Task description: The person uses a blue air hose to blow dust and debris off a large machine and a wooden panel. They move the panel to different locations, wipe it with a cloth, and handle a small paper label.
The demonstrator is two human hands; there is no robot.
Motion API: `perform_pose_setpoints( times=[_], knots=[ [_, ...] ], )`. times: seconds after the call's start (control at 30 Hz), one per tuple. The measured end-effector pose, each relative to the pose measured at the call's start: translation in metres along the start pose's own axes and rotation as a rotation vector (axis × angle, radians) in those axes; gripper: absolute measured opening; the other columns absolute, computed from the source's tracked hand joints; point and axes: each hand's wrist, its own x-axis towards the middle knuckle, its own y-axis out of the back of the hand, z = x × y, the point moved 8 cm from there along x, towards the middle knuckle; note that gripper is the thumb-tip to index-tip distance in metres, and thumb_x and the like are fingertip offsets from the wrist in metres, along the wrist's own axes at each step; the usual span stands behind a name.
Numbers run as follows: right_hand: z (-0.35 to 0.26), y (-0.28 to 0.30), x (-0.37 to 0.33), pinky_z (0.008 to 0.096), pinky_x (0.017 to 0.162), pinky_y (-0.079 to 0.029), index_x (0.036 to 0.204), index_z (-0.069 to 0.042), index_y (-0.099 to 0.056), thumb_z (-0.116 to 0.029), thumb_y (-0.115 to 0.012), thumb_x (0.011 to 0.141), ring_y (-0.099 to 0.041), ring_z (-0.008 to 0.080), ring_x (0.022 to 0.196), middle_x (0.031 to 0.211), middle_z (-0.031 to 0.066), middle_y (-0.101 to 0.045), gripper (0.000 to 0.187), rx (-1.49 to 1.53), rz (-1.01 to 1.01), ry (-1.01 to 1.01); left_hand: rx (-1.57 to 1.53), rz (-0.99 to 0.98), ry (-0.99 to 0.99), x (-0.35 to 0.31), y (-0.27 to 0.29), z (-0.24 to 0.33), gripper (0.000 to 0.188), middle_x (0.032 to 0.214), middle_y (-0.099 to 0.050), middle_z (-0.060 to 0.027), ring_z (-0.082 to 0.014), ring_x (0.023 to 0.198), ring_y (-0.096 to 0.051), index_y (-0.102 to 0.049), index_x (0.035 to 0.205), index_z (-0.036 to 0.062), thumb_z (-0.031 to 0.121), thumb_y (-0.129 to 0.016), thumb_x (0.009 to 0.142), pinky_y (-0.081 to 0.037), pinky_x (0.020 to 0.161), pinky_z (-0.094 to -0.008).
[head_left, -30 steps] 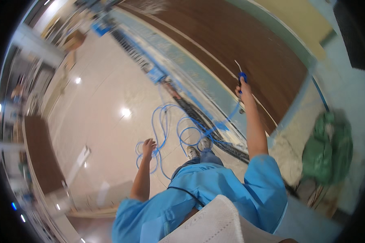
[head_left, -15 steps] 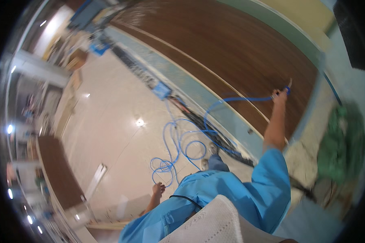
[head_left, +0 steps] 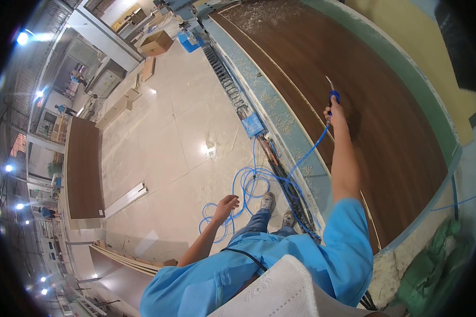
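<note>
While the right grip (head_left: 334, 111) clamps a blue, bent-nozzled air gun (head_left: 334, 95), the left grip (head_left: 227, 206) hangs relaxed, loosely apart.

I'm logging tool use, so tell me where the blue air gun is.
In the head view, right of centre: the blue air gun is in the right hand, over the brown panel.

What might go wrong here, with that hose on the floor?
The blue hose loops on the floor beside the shoes, which might catch in it. The right hand grips what looks like an air gun; a blast might scatter the pale chips on the brown board.
</note>
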Motion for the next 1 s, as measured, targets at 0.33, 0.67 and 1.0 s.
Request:
perform_pose_setpoints(
  times=[0.33, 0.67, 1.0],
  knots=[
    [0.027, -0.102, -0.060, 0.0296, 0.037, -0.037, 0.093, -0.011, -0.050, -0.052, -0.062, 0.095, -0.047, 0.0151, 0.041, 0.057, 0.0020, -0.048, 0.043, -0.290, -0.200, 0.054, 0.063, -0.303, -0.070, 0.082, -0.052, 0.030, 0.036, 0.098, -0.068, -0.0044, -0.0139, 0.090, -0.063, -0.065, 0.116, 0.0004, 0.032, -0.059, 0.099, -0.049, 0.081, -0.0285],
    [0.063, 0.067, -0.189, 0.0294, 0.037, -0.034, 0.098, -0.010, -0.048, -0.051, -0.062, 0.095, -0.048, 0.0143, 0.042, 0.058, 0.0023, -0.050, 0.043, -0.154, 0.244, 0.096, -0.037, -0.295, -0.305, 0.145, -0.079, 0.194, 0.036, 0.107, -0.070, -0.0081, -0.0156, 0.098, -0.065, -0.063, 0.121, 0.0038, 0.033, -0.057, 0.100, -0.048, 0.090, -0.0310],
    [0.167, 0.251, -0.425, 0.0276, 0.040, -0.033, 0.089, -0.010, -0.052, -0.047, -0.061, 0.097, -0.042, 0.0100, 0.042, 0.052, -0.0020, -0.043, 0.039, -0.363, 0.196, -0.065, 0.122, -0.508, -0.017, 0.002, -0.181, 0.039, 0.040, 0.110, -0.068, -0.0099, -0.0183, 0.102, -0.064, -0.062, 0.122, 0.0027, 0.035, -0.054, 0.101, -0.047, 0.093, -0.0328]
  ],
)
